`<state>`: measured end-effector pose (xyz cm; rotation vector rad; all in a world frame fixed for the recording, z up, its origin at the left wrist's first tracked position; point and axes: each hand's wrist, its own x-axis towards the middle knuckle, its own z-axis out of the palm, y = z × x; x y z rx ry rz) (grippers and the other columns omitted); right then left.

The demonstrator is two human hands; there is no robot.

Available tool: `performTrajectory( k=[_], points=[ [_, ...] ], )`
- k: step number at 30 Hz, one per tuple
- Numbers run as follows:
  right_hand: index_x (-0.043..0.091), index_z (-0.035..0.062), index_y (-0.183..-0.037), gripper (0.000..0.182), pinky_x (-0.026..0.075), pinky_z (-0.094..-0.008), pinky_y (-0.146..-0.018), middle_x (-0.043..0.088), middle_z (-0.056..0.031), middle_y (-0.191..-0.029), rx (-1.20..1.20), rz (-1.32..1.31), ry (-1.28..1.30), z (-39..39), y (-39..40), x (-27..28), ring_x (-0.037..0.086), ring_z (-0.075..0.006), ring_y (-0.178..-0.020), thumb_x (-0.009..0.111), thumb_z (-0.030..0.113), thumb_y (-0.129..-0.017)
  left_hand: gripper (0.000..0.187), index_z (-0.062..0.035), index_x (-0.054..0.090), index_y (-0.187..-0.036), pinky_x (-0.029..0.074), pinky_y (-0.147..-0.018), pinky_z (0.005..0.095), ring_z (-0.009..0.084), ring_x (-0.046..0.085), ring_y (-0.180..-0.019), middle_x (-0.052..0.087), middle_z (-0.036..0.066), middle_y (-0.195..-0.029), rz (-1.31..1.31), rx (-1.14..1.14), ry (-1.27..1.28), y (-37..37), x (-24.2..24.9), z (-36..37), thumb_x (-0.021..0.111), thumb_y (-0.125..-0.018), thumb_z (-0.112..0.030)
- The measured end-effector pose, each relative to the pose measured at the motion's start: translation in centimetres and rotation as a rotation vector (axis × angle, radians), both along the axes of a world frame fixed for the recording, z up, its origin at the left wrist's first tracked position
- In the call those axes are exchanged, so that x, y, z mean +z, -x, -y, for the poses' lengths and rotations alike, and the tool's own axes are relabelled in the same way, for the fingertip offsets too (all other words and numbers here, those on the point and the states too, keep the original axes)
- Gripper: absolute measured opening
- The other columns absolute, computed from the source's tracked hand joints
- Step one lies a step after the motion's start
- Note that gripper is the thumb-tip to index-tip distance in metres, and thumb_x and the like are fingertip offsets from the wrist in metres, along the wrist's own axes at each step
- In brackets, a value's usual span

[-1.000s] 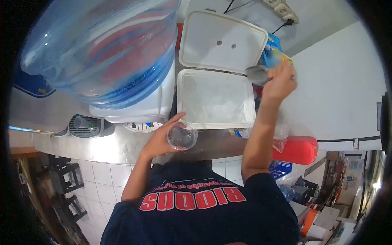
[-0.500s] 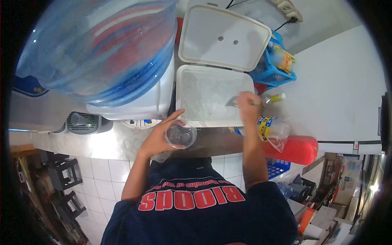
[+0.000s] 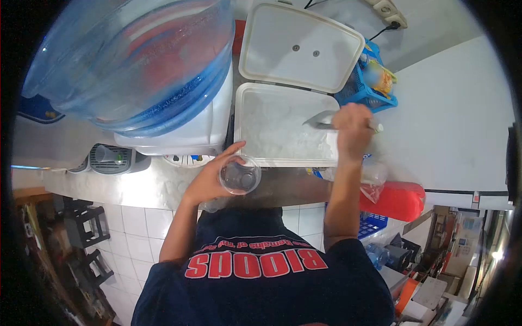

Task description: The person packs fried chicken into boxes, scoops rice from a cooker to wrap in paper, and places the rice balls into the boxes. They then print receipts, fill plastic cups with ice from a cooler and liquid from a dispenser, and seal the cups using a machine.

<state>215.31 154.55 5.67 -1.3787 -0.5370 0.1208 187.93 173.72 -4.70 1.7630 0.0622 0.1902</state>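
Observation:
My left hand is closed round a clear plastic cup, held at the near left corner of a white ice box. No contents show in the cup. A grey metal scoop is gripped in my right hand, over the right side of the box. Its blade points left above the pale ice. Behind the box its white lid stands tipped back. My right hand is a little blurred, and its fingers wrap the scoop's handle.
A large blue water bottle looms at the left on a white dispenser. At the right stand a blue basket and a red cylinder-like object. The metal counter ends just before my body.
My right hand has moved right and slightly up with the scoop, whose blade now shows more fully above the ice. My left hand and the cup have barely moved.

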Motion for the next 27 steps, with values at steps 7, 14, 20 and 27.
performTrajectory(
  k=[7, 14, 20, 27],
  points=[
    [0.054, 0.0094, -0.065, 0.031, 0.041, -0.0270, -0.055, 0.053, 0.0018, -0.060, 0.060, -0.155, 0.231, -4.8, 2.1, -6.9, 0.049, -0.0095, -0.055, 0.064, 0.009, -0.094, 0.067, -0.0037, 0.062, -0.117, 0.037, -0.114, 0.0379, 0.0297, 0.037, -0.151, 0.037, 0.011, -0.164, -0.024, -0.005, 0.028, 0.2, 0.1, 0.4, 0.094, -0.060, -0.019],
    [0.054, 0.0069, -0.062, 0.034, 0.039, -0.0286, -0.055, 0.053, 0.0002, -0.059, 0.124, -0.035, 0.029, -3.9, 3.9, -1.8, 0.049, -0.0113, -0.054, 0.062, 0.011, -0.095, 0.068, -0.0026, 0.062, -0.118, 0.041, -0.110, 0.0365, 0.0261, 0.044, -0.145, 0.036, 0.010, -0.164, -0.099, -0.013, 0.070, 0.1, 0.8, -0.1, 0.095, -0.061, -0.022],
    [0.052, 0.0088, -0.065, 0.031, 0.041, -0.0298, -0.055, 0.052, -0.0002, -0.059, 0.141, -0.069, 0.137, -4.0, 3.1, -1.7, 0.048, -0.0125, -0.053, 0.060, 0.010, -0.095, 0.076, -0.0040, 0.058, -0.125, 0.047, -0.093, 0.0280, 0.0188, 0.051, -0.132, 0.038, 0.007, -0.164, -0.056, 0.002, 0.037, 0.2, 1.3, 0.2, 0.095, -0.061, -0.023],
    [0.056, 0.0068, -0.070, 0.030, 0.045, -0.0310, -0.063, 0.058, -0.0026, -0.072, 0.372, -0.353, 0.068, -6.7, 0.7, -10.1, 0.052, -0.0126, -0.064, 0.063, 0.016, -0.098, 0.089, -0.0058, 0.053, -0.135, 0.044, -0.108, 0.0368, 0.0227, 0.052, -0.134, 0.047, 0.012, -0.156, 0.015, -0.005, 0.169, 0.9, 1.7, 0.9, 0.096, -0.060, -0.024]
  ],
)
